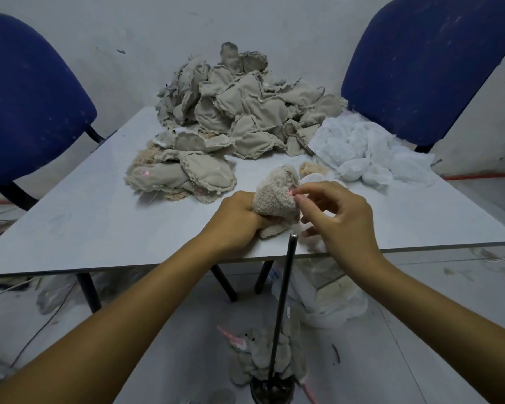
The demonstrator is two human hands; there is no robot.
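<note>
My left hand (237, 217) grips a small beige plush piece (275, 196) near the front edge of the grey table (99, 223). My right hand (337, 214) pinches the plush piece at its right side, where a small pink spot shows. A tuft of white stuffing (311, 237) lies under my right hand. A thin black rod (283, 307) stands upright from a round base on the floor, its tip just below the plush piece.
A big heap of inside-out beige fabric shells (239, 103) fills the table's back. White stuffing (368, 153) lies at the right. Two blue chairs (29, 94) (432, 62) flank the table. Finished plush pieces (257, 354) and a white bag (333, 298) lie on the floor.
</note>
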